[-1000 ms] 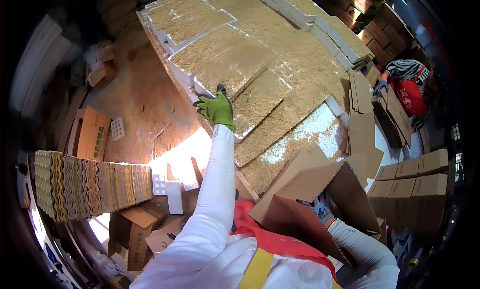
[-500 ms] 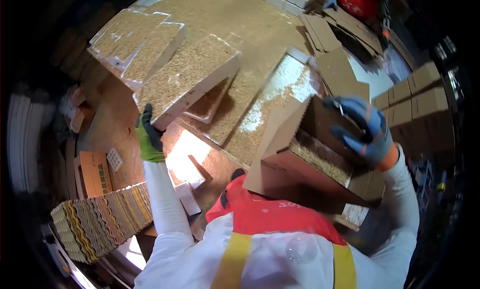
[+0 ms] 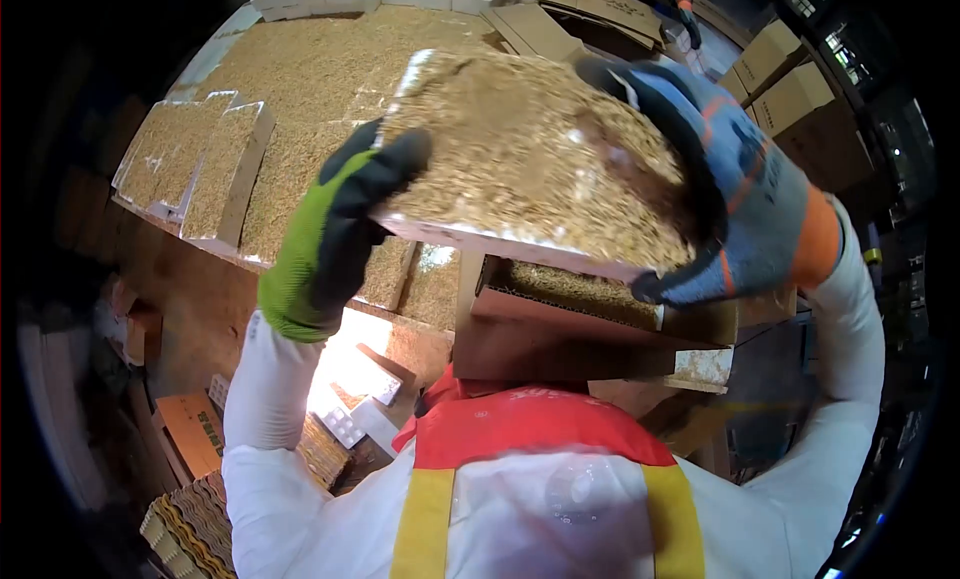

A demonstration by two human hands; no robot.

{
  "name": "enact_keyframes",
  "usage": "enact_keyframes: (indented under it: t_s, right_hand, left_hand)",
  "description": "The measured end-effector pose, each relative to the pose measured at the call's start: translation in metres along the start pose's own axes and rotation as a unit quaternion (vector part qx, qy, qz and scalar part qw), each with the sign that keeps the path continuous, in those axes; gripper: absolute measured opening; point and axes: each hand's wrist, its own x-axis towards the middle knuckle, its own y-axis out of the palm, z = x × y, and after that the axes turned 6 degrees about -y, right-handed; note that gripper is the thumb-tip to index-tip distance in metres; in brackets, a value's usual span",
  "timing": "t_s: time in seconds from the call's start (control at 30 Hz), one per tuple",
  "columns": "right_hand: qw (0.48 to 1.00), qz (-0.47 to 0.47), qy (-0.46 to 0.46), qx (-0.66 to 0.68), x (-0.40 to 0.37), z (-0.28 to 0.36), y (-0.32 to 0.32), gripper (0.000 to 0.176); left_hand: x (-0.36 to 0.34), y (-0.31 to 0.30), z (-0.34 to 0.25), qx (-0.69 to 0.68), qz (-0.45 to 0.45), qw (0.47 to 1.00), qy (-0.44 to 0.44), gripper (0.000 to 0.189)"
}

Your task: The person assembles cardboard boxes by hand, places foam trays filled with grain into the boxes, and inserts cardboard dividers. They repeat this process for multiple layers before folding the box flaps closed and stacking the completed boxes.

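Between my two gloved hands is a white foam box [image 3: 520,164], its top covered in loose tan husks with a darker brown patch toward the right. My left hand [image 3: 335,224], in a green and black glove, grips the box's left end. At the right end, my right hand [image 3: 740,184] in a blue-grey and orange glove wraps around the edge. Below the lifted box stands an open cardboard box [image 3: 570,324] with husks visible inside; part of it is hidden by the foam box.
More husk-covered foam boxes [image 3: 228,184] lie on the husk-strewn table [image 3: 320,54]. Flattened cardboard [image 3: 540,29] and stacked cartons [image 3: 795,99] are at the back right, near another person's hand [image 3: 690,24]. Egg trays [image 3: 190,524] are stacked at lower left.
The foam box has risen off the table and shifted right, over the cardboard box. My right hand has left the cardboard box and taken the foam box's right end.
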Motion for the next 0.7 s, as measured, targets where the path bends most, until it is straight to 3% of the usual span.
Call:
enact_keyframes:
  t_s: [0.03,0.13,0.17,0.2,0.27,0.33,0.37,0.43,0.47,0.53,0.7]
  right_hand:
    - [1.000,-0.010,0.001,0.005,-0.011,-0.002,0.002,0.108]
    - [0.996,-0.056,0.045,0.047,-0.046,-0.004,0.015,0.098]
    - [0.995,-0.068,0.062,0.048,-0.056,-0.004,0.020,0.095]
    - [0.996,-0.040,0.077,0.027,-0.059,-0.001,0.018,0.095]
    - [0.995,0.030,0.092,-0.009,-0.064,0.001,0.016,0.097]
    - [0.994,0.026,0.108,-0.008,-0.066,0.000,0.029,0.092]
    - [0.994,0.008,0.109,-0.007,-0.067,0.000,0.035,0.092]
    - [0.994,0.005,0.110,-0.008,-0.063,0.001,0.035,0.092]
    - [0.994,0.023,0.107,-0.006,-0.059,0.001,0.033,0.093]
    - [0.995,0.024,0.093,0.022,-0.059,0.001,0.031,0.094]
    - [0.982,0.051,0.124,0.133,-0.071,0.000,0.030,0.094]
  left_hand:
    - [0.008,0.014,-0.004,0.004,0.021,0.999,0.024,0.036]
    - [0.028,0.043,-0.001,-0.185,0.084,0.971,-0.125,0.043]
    - [0.037,0.059,0.004,-0.313,0.068,0.944,-0.084,0.046]
    - [0.047,0.061,0.018,-0.190,0.077,0.979,-0.014,0.043]
    - [0.041,0.075,0.025,-0.091,0.098,0.985,-0.106,0.042]
    - [0.032,0.092,0.041,-0.156,0.109,0.973,-0.128,0.050]
    - [0.028,0.095,0.042,-0.224,0.108,0.950,-0.187,0.047]
    - [0.029,0.095,0.046,-0.301,0.097,0.938,-0.143,0.046]
    - [0.028,0.090,0.043,-0.282,0.115,0.930,-0.207,0.047]
    - [0.019,0.093,0.042,-0.208,0.087,0.966,-0.129,0.048]
    - [0.026,0.093,0.040,-0.221,0.107,0.954,-0.170,0.046]
